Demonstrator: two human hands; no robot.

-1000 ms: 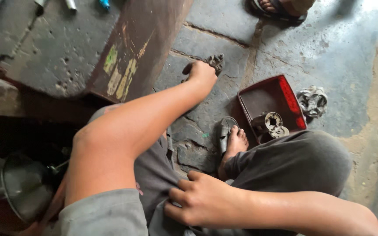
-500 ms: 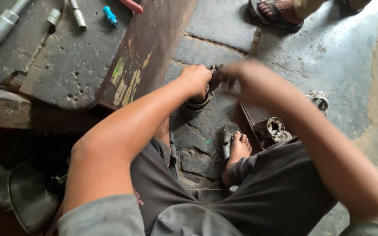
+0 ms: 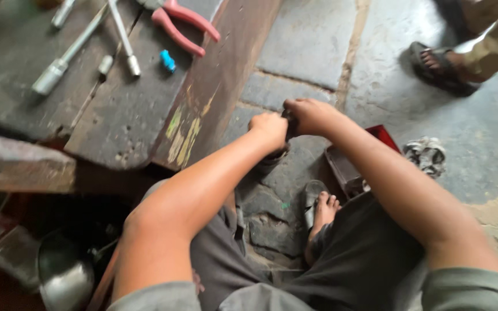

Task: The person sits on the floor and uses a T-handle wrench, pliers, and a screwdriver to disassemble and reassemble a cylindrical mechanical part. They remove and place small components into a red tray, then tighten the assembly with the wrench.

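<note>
My left hand [image 3: 269,129] and my right hand [image 3: 309,115] meet over the stone floor, just past the edge of a low wooden board [image 3: 214,98]. Both are closed around a small dark metal part [image 3: 289,120]. It is almost wholly hidden between the fingers, so its shape cannot be made out. Both forearms stretch forward from my lap. My bare foot in a sandal [image 3: 321,208] rests on the cracked stone below the hands.
Socket wrenches [image 3: 59,66], red-handled pliers [image 3: 183,23] and a small blue piece [image 3: 168,60] lie on the board. A red tray [image 3: 383,137] is partly hidden behind my right arm, with a metal part [image 3: 426,155] beside it. Another person's sandalled foot [image 3: 439,66] stands far right. A metal bowl [image 3: 64,276] sits lower left.
My right hand has left my lap and reached forward to join the left hand on the small part. The view has tilted, showing more of the board and tools.
</note>
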